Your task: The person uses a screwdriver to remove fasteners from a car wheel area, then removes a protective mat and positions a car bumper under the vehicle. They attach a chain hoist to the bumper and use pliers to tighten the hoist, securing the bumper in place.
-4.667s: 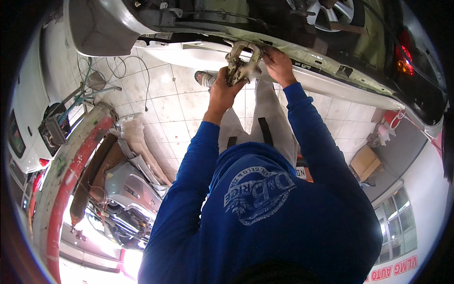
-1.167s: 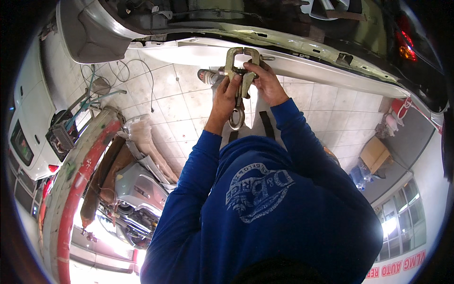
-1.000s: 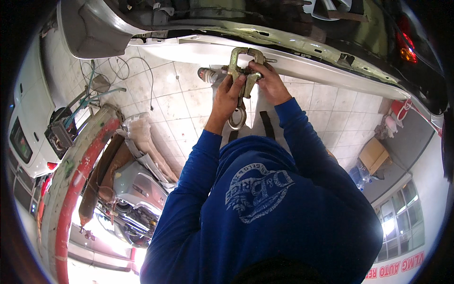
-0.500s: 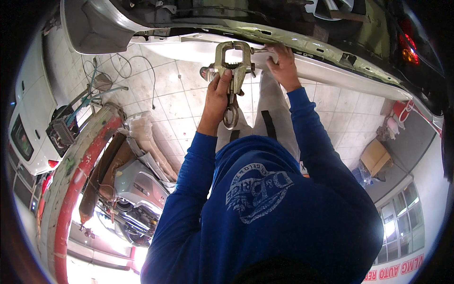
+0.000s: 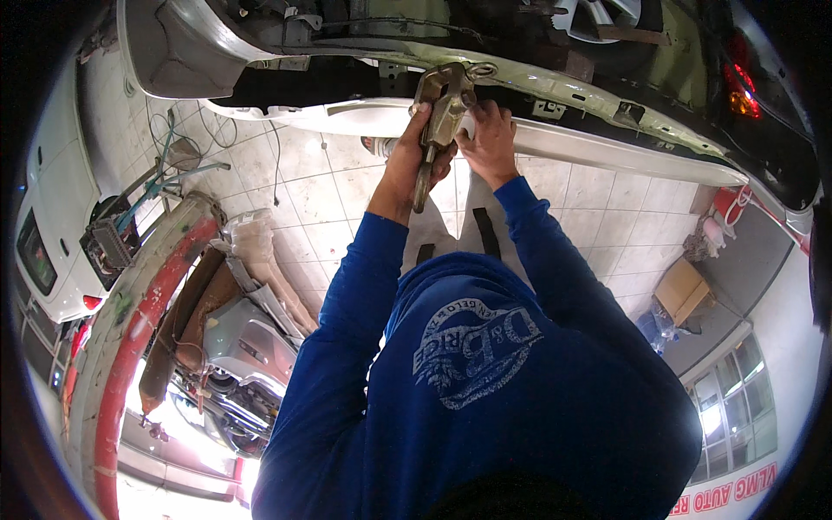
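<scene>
A metal pull clamp [image 5: 448, 108], worn and brass-grey, is tilted against the lower edge of the stripped car body [image 5: 529, 84]. Around its lower part wraps my left hand [image 5: 406, 171], closed, with a long shank hanging below the fingers. My right hand [image 5: 492, 147] is closed at the clamp's right side, its fingers curled against the metal; what the fingertips grip is partly hidden. Above that hand, a small ring [image 5: 481, 70] sticks out from the clamp's top. Right behind my hands runs a long white panel [image 5: 589, 143] below the car's edge.
A grey curved panel [image 5: 182, 61] hangs at the upper left. A red and white post [image 5: 130, 347], cardboard [image 5: 269, 269] and car parts stand on the left, with a white car [image 5: 61, 217] beyond. At right are a cardboard box [image 5: 682, 290] and a red container [image 5: 728, 204].
The clamp has moved up to the car's edge and turned, its ring now at the top. My left hand rose slightly with it; my right hand came down and left, close beside the clamp.
</scene>
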`<action>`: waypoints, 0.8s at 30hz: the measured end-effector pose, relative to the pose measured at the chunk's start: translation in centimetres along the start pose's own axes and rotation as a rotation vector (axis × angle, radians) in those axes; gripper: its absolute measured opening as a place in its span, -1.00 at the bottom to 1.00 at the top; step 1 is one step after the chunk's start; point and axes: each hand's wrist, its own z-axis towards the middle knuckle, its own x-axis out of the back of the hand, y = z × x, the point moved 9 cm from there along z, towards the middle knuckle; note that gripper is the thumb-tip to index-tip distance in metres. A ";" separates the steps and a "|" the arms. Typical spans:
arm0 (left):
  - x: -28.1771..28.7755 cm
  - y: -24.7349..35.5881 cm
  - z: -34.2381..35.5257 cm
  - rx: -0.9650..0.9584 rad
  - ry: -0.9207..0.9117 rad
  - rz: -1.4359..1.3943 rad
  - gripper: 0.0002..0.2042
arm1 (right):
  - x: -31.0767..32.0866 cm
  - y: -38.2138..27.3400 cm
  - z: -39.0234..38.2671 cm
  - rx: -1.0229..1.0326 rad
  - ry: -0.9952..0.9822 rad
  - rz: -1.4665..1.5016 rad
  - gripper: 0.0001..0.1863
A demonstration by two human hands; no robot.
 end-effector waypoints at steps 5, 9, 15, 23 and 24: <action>1.4 -0.8 1.7 0.009 0.023 -0.121 -0.58 | 0.3 -0.1 0.3 0.027 0.034 0.004 -0.50; 2.8 1.0 1.9 -0.055 0.291 0.320 -0.51 | -0.3 0.6 0.3 -0.039 -0.022 -0.034 -0.52; 2.9 3.4 1.5 -0.131 0.246 0.520 -0.48 | -0.1 0.1 1.4 0.044 0.033 -0.019 -0.57; 2.1 3.7 0.3 -0.108 0.301 0.572 -0.44 | -0.5 0.8 1.2 -0.003 -0.026 0.017 -0.58; 2.7 3.4 0.1 -0.089 0.341 0.594 -0.43 | -0.5 0.6 1.1 0.010 -0.012 0.004 -0.59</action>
